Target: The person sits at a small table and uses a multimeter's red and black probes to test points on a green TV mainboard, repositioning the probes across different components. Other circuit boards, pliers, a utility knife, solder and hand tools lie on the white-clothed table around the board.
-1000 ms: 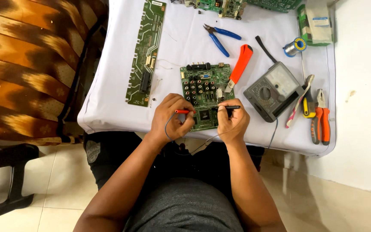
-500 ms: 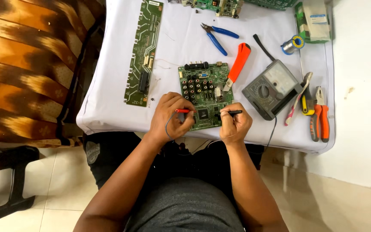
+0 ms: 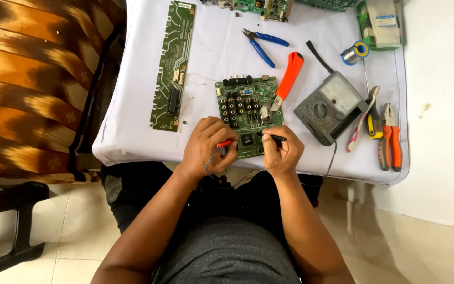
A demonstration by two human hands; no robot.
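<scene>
Grey meter [image 3: 330, 107] and orange knife [image 3: 289, 80] flank the circuit board [image 3: 248, 113].

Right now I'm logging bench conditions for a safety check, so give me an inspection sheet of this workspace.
Surface: small table under white cloth.
Job's things: green circuit board; red probe in left hand, black probe in right hand, tips on board.
Clutter: long circuit board, blue pliers, orange-handled knife, analog meter, solder spool, orange pliers.
Grippers: both closed on probes.
Cables: probe leads hang off table edge.
Surroundings: patterned sofa, tiled floor.
</scene>
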